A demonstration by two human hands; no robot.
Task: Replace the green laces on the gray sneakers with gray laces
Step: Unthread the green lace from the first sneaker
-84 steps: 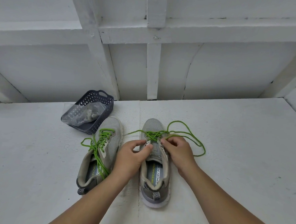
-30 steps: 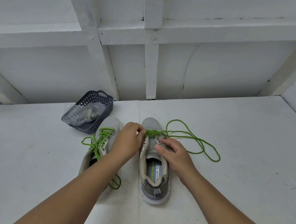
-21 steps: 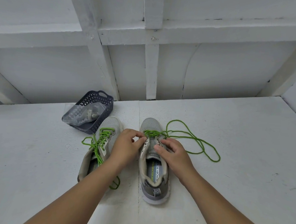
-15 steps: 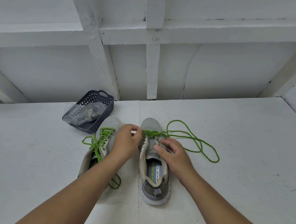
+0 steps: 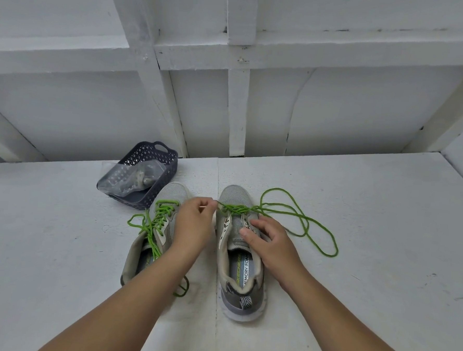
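Since 2.8 s ago the green lace has left the upper eyelets of the right sneaker, mid-desk: left hand apparently pinches its end, right hand rests open on the tongue; unlacing nearly done there, left sneaker untouched.

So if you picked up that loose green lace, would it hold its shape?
Probably not. The green lace sprawls in slack loops on the white table, so it looks floppy and light. It would likely drag through the right sneaker, still being threaded near the toe.
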